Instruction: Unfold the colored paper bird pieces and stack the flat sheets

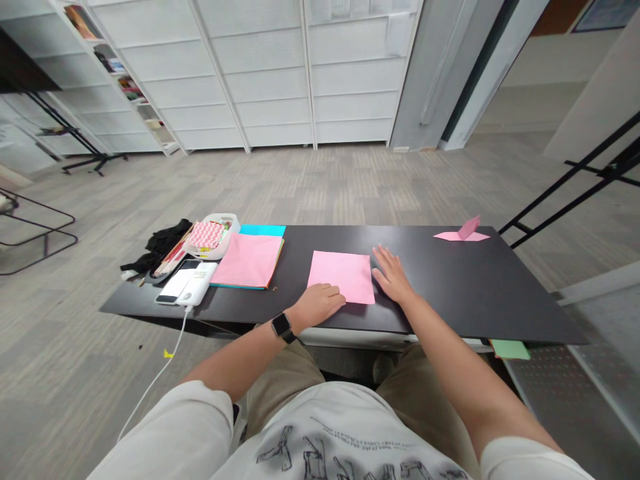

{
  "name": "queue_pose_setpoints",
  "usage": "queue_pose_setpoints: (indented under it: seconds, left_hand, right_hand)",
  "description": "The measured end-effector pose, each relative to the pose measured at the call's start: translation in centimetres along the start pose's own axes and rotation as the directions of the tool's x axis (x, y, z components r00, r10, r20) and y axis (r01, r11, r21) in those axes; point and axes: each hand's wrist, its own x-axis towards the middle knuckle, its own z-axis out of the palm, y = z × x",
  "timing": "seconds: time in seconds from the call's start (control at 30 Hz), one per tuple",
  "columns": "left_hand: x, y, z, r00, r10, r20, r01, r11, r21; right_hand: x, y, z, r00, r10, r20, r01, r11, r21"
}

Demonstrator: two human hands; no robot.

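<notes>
A square sheet of pink paper (350, 273) lies flat on the dark table in front of me. My left hand (320, 305), with a black watch on its wrist, rests over the sheet's lower left corner, fingers stretched out to the right. Just off the sheet's right edge, my right hand (391, 275) lies on the tabletop with its fingers spread and nothing in them. A folded pink paper piece (469, 230) with an upright part sits near the far right corner. To the left is a stack of coloured paper (249, 260), pink on top.
A white basket (229, 223), a black cloth (163, 243), a phone (176, 283) and a white power bank (199, 283) with a cable crowd the table's left end. Green paper (510, 349) sticks out below the front right edge. A black metal frame (575, 175) stands at right.
</notes>
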Motion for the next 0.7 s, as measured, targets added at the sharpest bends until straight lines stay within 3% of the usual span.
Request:
queue_pose_setpoints:
  seconds: [0.07, 0.13, 0.17, 0.2, 0.27, 0.37, 0.43, 0.57, 0.7]
  left_hand:
    - [-0.2, -0.8, -1.3, 0.992, -0.088, -0.085, 0.081, 0.993, -0.083]
    - [-0.4, -2.1, -3.2, 0.944, -0.249, -0.215, 0.197, 0.951, -0.237]
    - [-0.6, -2.9, -4.3, 0.885, -0.367, -0.287, 0.266, 0.903, -0.336]
    - [-0.9, -3.9, -5.3, 0.797, -0.499, -0.340, 0.339, 0.836, -0.431]
    - [-1.8, -6.1, -7.2, 0.566, -0.735, -0.373, 0.381, 0.635, -0.672]
    - [-4.6, -9.4, -9.1, 0.284, -0.938, -0.200, 0.166, 0.254, -0.953]
    - [-7.0, -11.1, -9.6, 0.186, -0.981, -0.046, 0.043, 0.054, -0.998]
    - [-11.9, -12.7, -8.8, 0.052, -0.997, 0.064, -0.022, -0.065, -0.998]
    - [-15.0, -12.9, -6.5, -0.102, -0.987, 0.128, 0.044, -0.133, -0.990]
  right_hand:
    - [-0.2, 0.8, 0.0, 0.985, 0.044, -0.164, -0.021, 0.990, 0.139]
    - [-0.2, 1.3, 0.0, 0.959, 0.076, -0.274, -0.006, 0.969, 0.249]
    - [-0.2, 1.5, 0.1, 0.949, 0.091, -0.302, -0.001, 0.958, 0.287]
    - [-0.2, 1.6, 0.1, 0.943, 0.105, -0.317, 0.000, 0.949, 0.314]
    - [-0.1, 1.6, 0.2, 0.936, 0.127, -0.328, -0.004, 0.937, 0.350]
    - [0.0, 1.7, 0.4, 0.931, 0.148, -0.335, -0.011, 0.926, 0.378]
    - [0.0, 1.8, 0.6, 0.928, 0.158, -0.337, -0.015, 0.920, 0.391]
    - [0.1, 2.0, 0.8, 0.927, 0.166, -0.337, -0.013, 0.910, 0.414]
    - [0.1, 1.9, 0.7, 0.929, 0.159, -0.335, -0.004, 0.908, 0.420]
